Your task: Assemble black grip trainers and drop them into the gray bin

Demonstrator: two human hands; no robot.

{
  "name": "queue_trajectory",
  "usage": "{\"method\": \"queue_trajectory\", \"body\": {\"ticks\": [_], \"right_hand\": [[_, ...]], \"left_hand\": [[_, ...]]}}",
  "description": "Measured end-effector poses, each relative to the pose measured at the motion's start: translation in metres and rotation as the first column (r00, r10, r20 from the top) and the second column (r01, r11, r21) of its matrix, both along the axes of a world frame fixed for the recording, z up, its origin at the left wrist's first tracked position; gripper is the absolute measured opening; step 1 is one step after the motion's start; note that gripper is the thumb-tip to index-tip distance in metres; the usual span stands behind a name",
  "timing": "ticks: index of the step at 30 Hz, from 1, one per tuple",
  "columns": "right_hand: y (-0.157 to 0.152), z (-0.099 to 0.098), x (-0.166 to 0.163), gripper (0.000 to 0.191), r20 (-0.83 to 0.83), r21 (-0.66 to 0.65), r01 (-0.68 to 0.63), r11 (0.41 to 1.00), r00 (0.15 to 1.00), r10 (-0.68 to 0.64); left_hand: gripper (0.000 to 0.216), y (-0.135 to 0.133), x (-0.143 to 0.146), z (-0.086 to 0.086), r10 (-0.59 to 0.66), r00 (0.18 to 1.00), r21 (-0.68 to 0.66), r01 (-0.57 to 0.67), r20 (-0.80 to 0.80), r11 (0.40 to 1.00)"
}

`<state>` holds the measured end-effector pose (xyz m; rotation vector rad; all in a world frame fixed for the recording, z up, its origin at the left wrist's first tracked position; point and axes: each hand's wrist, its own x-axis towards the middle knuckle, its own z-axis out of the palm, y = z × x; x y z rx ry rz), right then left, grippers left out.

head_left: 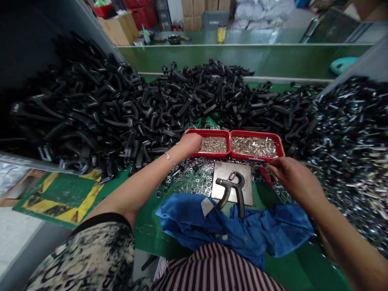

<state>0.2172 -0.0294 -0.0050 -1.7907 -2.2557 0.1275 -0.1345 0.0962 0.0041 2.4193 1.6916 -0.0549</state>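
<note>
- Striped clothing [218, 270] fills the bottom centre, below a crumpled blue cloth [209, 226] on the green desk [148, 232].
- Black handle piece [239, 196]: lower centre, lying partly on a metal plate [247, 194], its lower ends by the cloth.
- Left hand [192, 143]: centre, at the left red tray [214, 154] of small silver bits; fingers bent downward, their grip hidden.
- Right hand [292, 176]: right of centre, beside the right red tray's [251, 157] lower corner; whether its fingers clamp anything, I cannot tell.
- Black parts [182, 97]: heaped across upper left and centre.
</note>
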Motion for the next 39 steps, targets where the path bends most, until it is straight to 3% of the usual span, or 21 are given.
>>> {"method": "queue_trajectory", "body": {"ticks": [5, 7, 10, 13, 15, 18, 21, 26, 29, 32, 35, 39], "right_hand": [[0.06, 0.025, -0.086, 0.024, 0.041, 0.094, -0.265, 0.96, 0.964, 0.262], [0.088, 0.022, -0.123, 0.023, 0.139, 0.068, -0.395, 0.916, 0.913, 0.383], [0.122, 0.009, -0.161, 0.015, 0.208, -0.023, -0.47, 0.883, 0.861, 0.464], [0.138, -0.007, -0.173, 0.008, 0.186, -0.049, -0.464, 0.884, 0.866, 0.465], [0.141, -0.016, -0.171, 0.009, 0.154, -0.045, -0.458, 0.888, 0.875, 0.459], [0.141, -0.024, -0.167, 0.011, 0.086, -0.021, -0.451, 0.892, 0.888, 0.451], [0.139, -0.024, -0.167, 0.011, 0.003, 0.024, -0.429, 0.903, 0.903, 0.429], [0.11, -0.009, -0.157, 0.011, -0.166, 0.091, -0.366, 0.926, 0.912, 0.376], [0.063, -0.003, -0.134, 0.011, -0.392, 0.067, -0.278, 0.958, 0.876, 0.282], [0.008, -0.012, -0.106, 0.013, -0.561, -0.046, -0.167, 0.985, 0.82, 0.112], [-0.035, -0.029, -0.087, 0.012, -0.521, -0.061, -0.159, 0.985, 0.847, 0.105], [-0.053, -0.046, -0.085, 0.01, -0.463, 0.048, -0.209, 0.977, 0.862, 0.207]], "left_hand": [[0.014, 0.007, 0.0, -0.011, -0.012, 1.0, -0.004, 0.012, 0.026, 1.0], [0.018, 0.001, -0.004, -0.014, -0.019, 0.997, 0.029, 0.017, 0.079, 0.999], [0.017, -0.01, -0.014, -0.013, -0.013, 0.984, 0.087, -0.002, 0.178, 0.996], [0.015, -0.037, -0.013, -0.007, -0.007, 0.898, 0.166, -0.073, 0.439, 0.983], [0.016, -0.065, 0.0, -0.005, -0.062, 0.806, 0.138, -0.025, 0.589, 0.99], [0.016, -0.107, 0.034, -0.015, -0.204, 0.774, 0.044, 0.222, 0.6, 0.974], [0.019, -0.132, 0.063, -0.037, -0.293, 0.819, 0.077, 0.294, 0.494, 0.953], [0.028, -0.138, 0.074, -0.061, -0.334, 0.879, 0.212, 0.274, 0.341, 0.938], [0.034, -0.138, 0.069, -0.062, -0.408, 0.87, 0.274, 0.335, 0.276, 0.901], [0.034, -0.14, 0.064, -0.062, -0.478, 0.836, 0.294, 0.401, 0.271, 0.868], [0.03, -0.141, 0.061, -0.062, -0.478, 0.817, 0.266, 0.406, 0.322, 0.874], [0.029, -0.14, 0.062, -0.058, -0.455, 0.838, 0.234, 0.398, 0.3, 0.887]]}}
